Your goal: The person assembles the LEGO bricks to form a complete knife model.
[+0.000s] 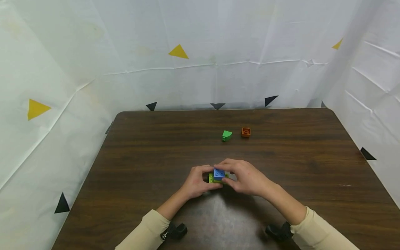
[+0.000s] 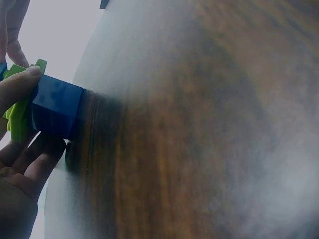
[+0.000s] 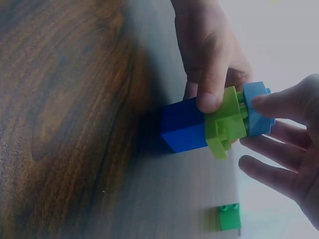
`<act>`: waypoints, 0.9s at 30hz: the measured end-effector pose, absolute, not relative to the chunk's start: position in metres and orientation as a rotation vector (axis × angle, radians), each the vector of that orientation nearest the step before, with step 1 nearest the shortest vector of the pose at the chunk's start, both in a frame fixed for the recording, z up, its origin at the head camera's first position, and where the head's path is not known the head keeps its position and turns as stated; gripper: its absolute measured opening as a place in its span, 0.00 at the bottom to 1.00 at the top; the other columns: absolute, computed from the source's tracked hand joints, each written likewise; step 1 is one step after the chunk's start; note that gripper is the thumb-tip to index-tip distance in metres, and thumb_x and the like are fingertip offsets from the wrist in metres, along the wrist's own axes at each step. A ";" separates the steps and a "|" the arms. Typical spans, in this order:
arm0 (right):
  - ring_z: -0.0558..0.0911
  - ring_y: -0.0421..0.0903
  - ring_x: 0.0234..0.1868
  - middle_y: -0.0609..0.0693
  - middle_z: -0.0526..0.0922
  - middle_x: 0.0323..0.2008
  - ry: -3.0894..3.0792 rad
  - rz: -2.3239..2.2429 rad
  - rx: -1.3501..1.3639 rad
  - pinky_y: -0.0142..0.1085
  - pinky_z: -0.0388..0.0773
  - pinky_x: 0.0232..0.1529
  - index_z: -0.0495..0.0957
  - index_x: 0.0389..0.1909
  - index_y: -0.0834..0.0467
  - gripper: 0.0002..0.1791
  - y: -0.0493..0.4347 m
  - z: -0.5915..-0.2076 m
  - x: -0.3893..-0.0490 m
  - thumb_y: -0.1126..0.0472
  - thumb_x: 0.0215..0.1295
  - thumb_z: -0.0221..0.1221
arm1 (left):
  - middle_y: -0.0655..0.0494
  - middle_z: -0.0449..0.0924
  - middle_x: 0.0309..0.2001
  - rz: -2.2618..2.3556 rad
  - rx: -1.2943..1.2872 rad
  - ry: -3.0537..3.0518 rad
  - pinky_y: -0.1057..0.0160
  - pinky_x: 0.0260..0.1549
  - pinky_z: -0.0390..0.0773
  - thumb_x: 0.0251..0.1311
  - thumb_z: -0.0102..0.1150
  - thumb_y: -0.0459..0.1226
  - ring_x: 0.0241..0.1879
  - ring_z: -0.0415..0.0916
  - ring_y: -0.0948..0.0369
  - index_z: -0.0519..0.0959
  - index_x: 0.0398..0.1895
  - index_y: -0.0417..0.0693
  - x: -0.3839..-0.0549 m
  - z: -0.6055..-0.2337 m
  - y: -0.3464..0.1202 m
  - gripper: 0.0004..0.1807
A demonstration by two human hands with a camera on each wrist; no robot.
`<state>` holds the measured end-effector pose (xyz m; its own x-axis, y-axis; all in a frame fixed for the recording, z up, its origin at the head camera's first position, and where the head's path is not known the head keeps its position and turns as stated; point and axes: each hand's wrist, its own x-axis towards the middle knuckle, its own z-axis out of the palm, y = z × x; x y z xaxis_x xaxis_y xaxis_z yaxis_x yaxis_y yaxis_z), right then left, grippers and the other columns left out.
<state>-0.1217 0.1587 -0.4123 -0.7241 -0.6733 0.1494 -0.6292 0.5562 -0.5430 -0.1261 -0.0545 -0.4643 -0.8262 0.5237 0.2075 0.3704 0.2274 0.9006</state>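
Observation:
On the table stands a small stack of toy building bricks: a dark blue brick (image 3: 184, 127) at the bottom and a lime green piece (image 3: 225, 117) above it. My left hand (image 1: 197, 182) grips the stack from the side, thumb across the lime and dark blue parts in the right wrist view. Between the thumb and fingers of my right hand (image 1: 247, 177) is a lighter blue brick (image 1: 219, 173), pinched at the top of the lime piece. Lime studs show between those two, so whether it is fully seated I cannot tell. The head view hides the dark blue brick.
Beyond my hands lie a green curved brick (image 1: 227, 135) and an orange brick (image 1: 246, 132), side by side. The brown wooden table (image 1: 156, 146) ends at a white sheet (image 1: 200, 83) bearing yellow and black triangles. Black wrist cameras (image 1: 178, 231) sit on both wrists.

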 end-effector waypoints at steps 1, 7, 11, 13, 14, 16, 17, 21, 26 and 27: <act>0.80 0.39 0.48 0.45 0.81 0.52 2.709 -0.899 -1.141 0.41 0.78 0.47 0.78 0.60 0.58 0.25 0.159 -0.413 -0.122 0.61 0.62 0.67 | 0.51 0.82 0.37 1.664 0.869 2.346 0.60 0.34 0.82 0.50 0.75 0.30 0.36 0.79 0.63 0.83 0.43 0.40 -0.126 -0.464 -0.055 0.16; 0.81 0.39 0.47 0.45 0.82 0.51 2.726 -0.940 -1.185 0.40 0.80 0.43 0.80 0.58 0.59 0.23 0.158 -0.416 -0.121 0.64 0.60 0.68 | 0.51 0.82 0.36 1.679 0.891 2.339 0.57 0.34 0.83 0.49 0.75 0.30 0.35 0.78 0.63 0.84 0.42 0.40 -0.127 -0.464 -0.055 0.16; 0.81 0.38 0.45 0.45 0.82 0.50 2.738 -0.949 -1.194 0.38 0.80 0.41 0.80 0.57 0.59 0.23 0.158 -0.419 -0.121 0.65 0.60 0.68 | 0.50 0.82 0.36 1.673 0.891 2.341 0.55 0.35 0.83 0.49 0.75 0.30 0.36 0.79 0.62 0.84 0.44 0.40 -0.126 -0.464 -0.055 0.17; 0.81 0.38 0.44 0.45 0.82 0.50 2.746 -0.947 -1.198 0.37 0.80 0.40 0.80 0.57 0.59 0.23 0.158 -0.419 -0.121 0.65 0.60 0.68 | 0.50 0.82 0.37 1.671 0.892 2.340 0.55 0.35 0.83 0.49 0.75 0.30 0.36 0.79 0.62 0.84 0.44 0.40 -0.126 -0.464 -0.055 0.17; 0.81 0.39 0.43 0.45 0.82 0.50 2.745 -0.951 -1.199 0.37 0.80 0.39 0.80 0.57 0.60 0.23 0.158 -0.420 -0.121 0.65 0.60 0.68 | 0.50 0.82 0.37 1.671 0.892 2.339 0.55 0.35 0.83 0.49 0.75 0.30 0.36 0.79 0.62 0.84 0.44 0.40 -0.126 -0.464 -0.055 0.17; 0.81 0.39 0.42 0.45 0.82 0.49 2.748 -0.954 -1.204 0.36 0.80 0.39 0.80 0.57 0.59 0.22 0.157 -0.420 -0.120 0.65 0.60 0.68 | 0.50 0.82 0.37 1.678 0.887 2.332 0.55 0.35 0.83 0.49 0.75 0.29 0.36 0.79 0.62 0.84 0.45 0.40 -0.126 -0.464 -0.055 0.17; 0.81 0.39 0.41 0.45 0.82 0.49 2.748 -0.960 -1.208 0.36 0.80 0.38 0.80 0.56 0.60 0.22 0.157 -0.420 -0.120 0.65 0.59 0.68 | 0.50 0.82 0.37 1.681 0.885 2.331 0.55 0.35 0.83 0.49 0.75 0.29 0.36 0.79 0.62 0.84 0.45 0.40 -0.126 -0.465 -0.055 0.18; 0.81 0.40 0.41 0.45 0.82 0.48 2.753 -0.973 -1.228 0.35 0.79 0.38 0.81 0.55 0.60 0.22 0.158 -0.421 -0.120 0.66 0.59 0.69 | 0.50 0.83 0.38 1.687 0.874 2.319 0.57 0.36 0.83 0.48 0.75 0.29 0.37 0.80 0.63 0.84 0.46 0.39 -0.127 -0.466 -0.055 0.18; 0.81 0.39 0.42 0.45 0.82 0.47 2.762 -0.975 -1.232 0.35 0.79 0.38 0.81 0.55 0.60 0.22 0.157 -0.422 -0.119 0.67 0.58 0.69 | 0.51 0.83 0.39 1.661 0.859 2.338 0.56 0.36 0.83 0.48 0.76 0.30 0.37 0.79 0.63 0.83 0.47 0.40 -0.131 -0.477 -0.054 0.20; 0.81 0.39 0.42 0.45 0.82 0.47 2.764 -0.973 -1.230 0.34 0.79 0.37 0.81 0.55 0.60 0.22 0.157 -0.422 -0.119 0.67 0.58 0.69 | 0.52 0.83 0.39 1.658 0.856 2.345 0.56 0.36 0.83 0.48 0.76 0.31 0.37 0.79 0.63 0.84 0.47 0.41 -0.133 -0.482 -0.054 0.20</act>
